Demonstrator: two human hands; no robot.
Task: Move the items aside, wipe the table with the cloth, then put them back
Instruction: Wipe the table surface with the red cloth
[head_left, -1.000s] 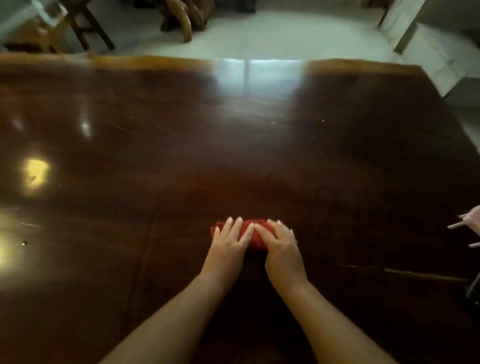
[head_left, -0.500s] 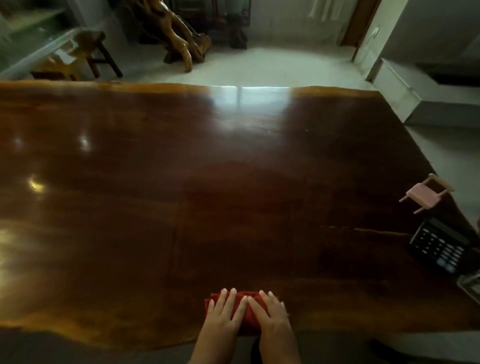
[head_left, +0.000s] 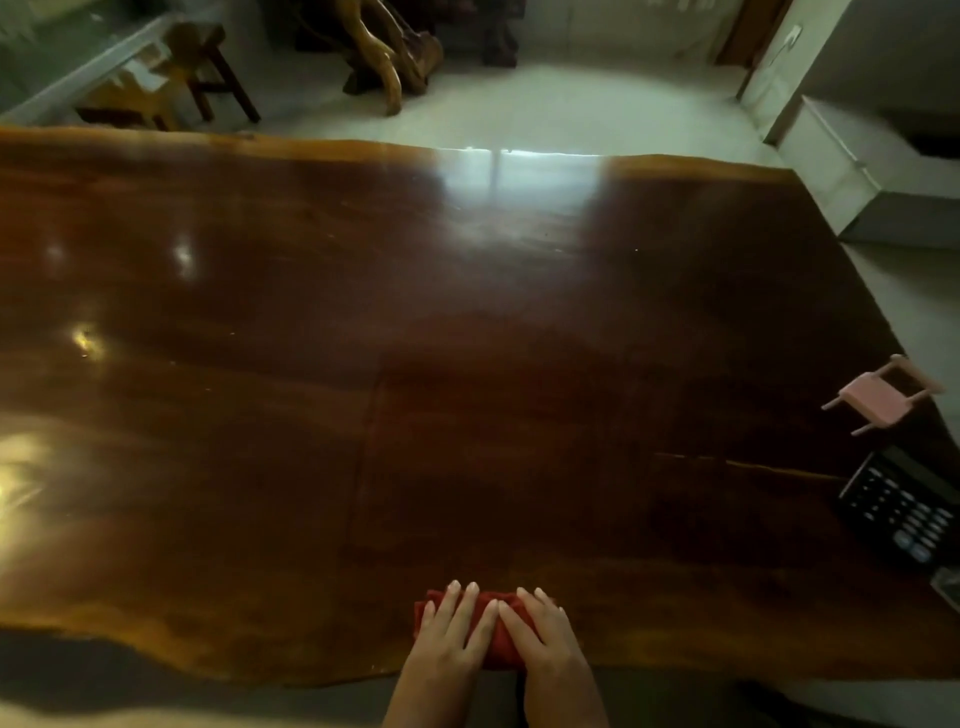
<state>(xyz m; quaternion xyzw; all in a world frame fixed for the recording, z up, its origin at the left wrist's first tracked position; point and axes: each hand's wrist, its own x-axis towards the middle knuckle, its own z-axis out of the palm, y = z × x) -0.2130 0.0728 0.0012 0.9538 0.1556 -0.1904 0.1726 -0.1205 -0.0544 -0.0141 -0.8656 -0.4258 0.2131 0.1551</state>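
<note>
A folded red cloth (head_left: 500, 644) lies on the dark polished wooden table (head_left: 415, 364), close to its near edge. My left hand (head_left: 451, 636) and my right hand (head_left: 545, 636) press flat on the cloth side by side, fingers pointing away from me, covering most of it. At the table's right edge lie a small pink toy chair (head_left: 878, 397) on its side and a black calculator (head_left: 906, 506) just nearer to me.
A grey object (head_left: 948, 590) pokes in at the right frame edge below the calculator. Beyond the table's far edge are a pale floor, a wooden stool (head_left: 208, 73), a root carving (head_left: 389, 52) and a white cabinet (head_left: 852, 176) at the right.
Both hands have drawn the cloth back from mid-table to the near edge. The view has risen, bringing the toy chair and calculator into sight.
</note>
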